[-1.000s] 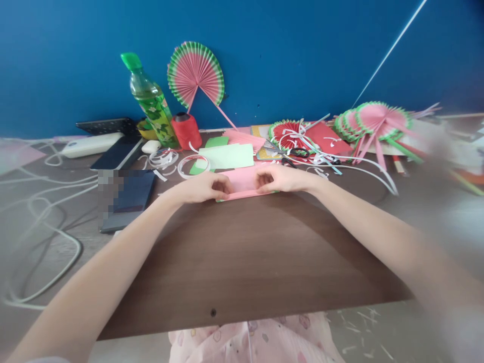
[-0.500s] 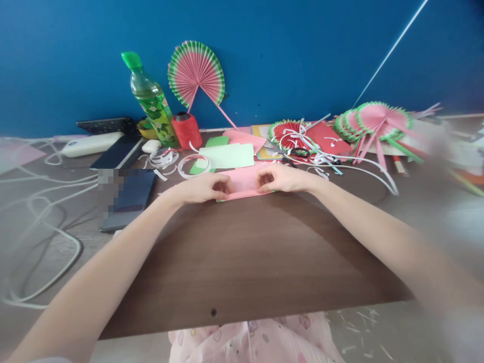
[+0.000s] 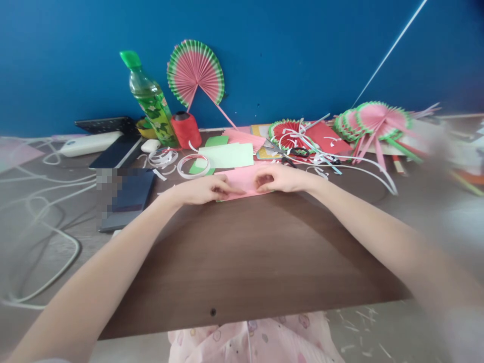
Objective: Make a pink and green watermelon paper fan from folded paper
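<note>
Two hands work on the brown table (image 3: 242, 252), both on the pink paper (image 3: 245, 180), which lies flat just in front of the green sheet (image 3: 227, 155). The right hand (image 3: 282, 179) keeps pinching the paper with narrow fingers. The left hand (image 3: 204, 190), curled a moment before, now stretches a finger along the near fold and presses without gripping.

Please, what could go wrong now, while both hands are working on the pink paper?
1. The pink paper lies on a smooth table, held down only by the left hand and right hand; it might slide and crease crookedly.
2. Scissors and loose white strips lie close beside the right hand; a careless move could snag them.
</note>
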The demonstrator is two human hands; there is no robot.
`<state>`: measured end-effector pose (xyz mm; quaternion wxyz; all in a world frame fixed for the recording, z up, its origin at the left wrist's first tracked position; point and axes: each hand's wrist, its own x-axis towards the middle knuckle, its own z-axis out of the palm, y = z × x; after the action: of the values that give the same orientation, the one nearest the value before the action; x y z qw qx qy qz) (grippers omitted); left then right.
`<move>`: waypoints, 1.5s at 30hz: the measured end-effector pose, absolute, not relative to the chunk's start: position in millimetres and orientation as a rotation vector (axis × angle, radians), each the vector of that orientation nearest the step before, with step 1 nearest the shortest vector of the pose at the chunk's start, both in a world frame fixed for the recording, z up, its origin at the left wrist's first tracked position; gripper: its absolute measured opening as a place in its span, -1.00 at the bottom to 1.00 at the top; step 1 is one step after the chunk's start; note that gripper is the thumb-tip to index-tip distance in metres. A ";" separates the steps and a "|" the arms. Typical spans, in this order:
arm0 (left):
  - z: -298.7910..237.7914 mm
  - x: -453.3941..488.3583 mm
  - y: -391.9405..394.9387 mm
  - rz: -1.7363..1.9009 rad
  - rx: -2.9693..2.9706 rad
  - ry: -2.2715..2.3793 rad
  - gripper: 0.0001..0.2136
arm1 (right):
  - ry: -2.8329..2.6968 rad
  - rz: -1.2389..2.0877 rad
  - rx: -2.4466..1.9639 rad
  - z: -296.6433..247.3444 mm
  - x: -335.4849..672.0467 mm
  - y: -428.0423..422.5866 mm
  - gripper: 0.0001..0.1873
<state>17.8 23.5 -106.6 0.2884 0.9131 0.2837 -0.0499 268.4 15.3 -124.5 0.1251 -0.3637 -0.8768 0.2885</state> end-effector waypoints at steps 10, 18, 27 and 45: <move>-107.0 18.1 19.3 -0.197 2.495 0.906 -0.65 | -2.576 0.728 -1.029 -131.4 272.0 16.3 -0.81; -107.1 18.5 16.3 -0.182 2.487 0.932 -0.63 | -2.588 0.965 -0.898 -125.0 280.8 19.9 -0.79; -106.4 15.8 16.2 -0.248 2.511 0.946 -0.64 | -2.643 0.789 -1.016 -127.2 281.2 16.2 -0.74; -107.6 36.9 5.6 0.068 2.824 0.902 -0.77 | -2.712 0.662 -1.213 -103.4 258.6 -4.9 -0.93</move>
<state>36.9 5.6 -107.6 0.0879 0.9487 0.3029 0.0230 258.6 -4.9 -103.4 0.0488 -0.3980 -0.8900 0.2173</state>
